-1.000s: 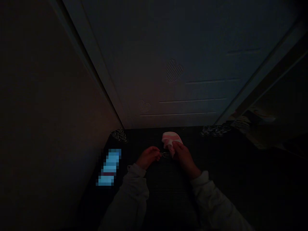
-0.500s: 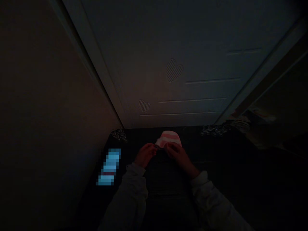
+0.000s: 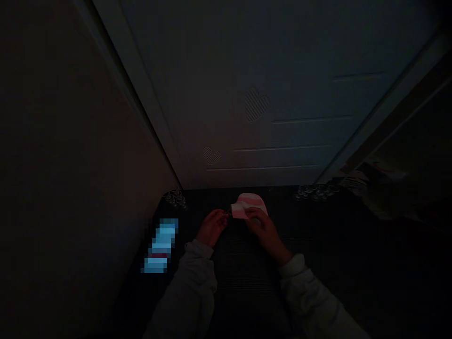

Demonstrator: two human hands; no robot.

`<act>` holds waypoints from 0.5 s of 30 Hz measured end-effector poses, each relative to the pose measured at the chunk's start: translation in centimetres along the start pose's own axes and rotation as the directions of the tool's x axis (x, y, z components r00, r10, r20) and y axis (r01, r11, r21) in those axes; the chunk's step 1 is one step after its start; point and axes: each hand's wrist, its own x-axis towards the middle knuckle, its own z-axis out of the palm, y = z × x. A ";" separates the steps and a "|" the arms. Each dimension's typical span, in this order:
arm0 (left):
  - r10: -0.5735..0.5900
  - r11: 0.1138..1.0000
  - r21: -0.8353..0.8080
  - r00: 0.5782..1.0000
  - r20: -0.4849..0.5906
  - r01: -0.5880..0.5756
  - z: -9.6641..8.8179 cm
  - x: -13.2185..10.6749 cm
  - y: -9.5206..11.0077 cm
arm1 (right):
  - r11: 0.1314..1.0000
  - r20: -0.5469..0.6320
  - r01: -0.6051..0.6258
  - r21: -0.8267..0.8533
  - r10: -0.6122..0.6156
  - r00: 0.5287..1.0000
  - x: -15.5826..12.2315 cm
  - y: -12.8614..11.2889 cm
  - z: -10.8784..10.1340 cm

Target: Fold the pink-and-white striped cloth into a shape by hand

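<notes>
In the dim light a small pink-and-white striped piece, rounded on its right and narrower on its left, lies between my hands. My left hand is closed at its narrow end, fingertips pinching a small metal ring or clasp there. It is too dark to make out how the metal part joins the striped piece. My right hand has its thumb and fingers closed on the lower edge of the striped piece.
A pile of metal rings lies at the dark table's left back corner, and another heap of rings sits back right. A lit, pixelated screen is left of my left hand. A pale panel with hearts stands behind the table.
My right hand has shifted slightly right along the striped piece, uncovering more of its left end. The left hand stays at the metal part. The light has dimmed a little.
</notes>
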 end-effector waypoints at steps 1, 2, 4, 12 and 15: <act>-0.002 1.000 -0.004 1.000 0.001 0.002 0.0 0.0 0.0 | 1.000 0.034 0.015 -0.013 -0.014 0.999 -0.1 -0.1 0.0; -0.001 1.000 -0.007 1.000 0.002 0.001 0.1 0.0 -0.1 | 0.999 0.066 0.024 -0.021 -0.023 0.998 -0.1 -0.2 0.0; 0.000 1.000 0.003 1.000 0.016 0.000 0.1 -0.1 -0.1 | 1.000 0.096 0.007 -0.014 -0.006 0.995 -0.2 -0.4 0.1; -0.035 0.987 0.157 0.992 0.120 0.016 0.0 -0.3 -0.4 | 0.986 0.001 -0.163 -0.025 0.163 0.987 -0.2 0.0 0.6; -0.040 0.981 0.195 0.991 0.127 0.014 0.2 -0.4 -0.5 | 0.984 0.025 -0.171 -0.047 0.172 0.985 -0.2 0.3 0.8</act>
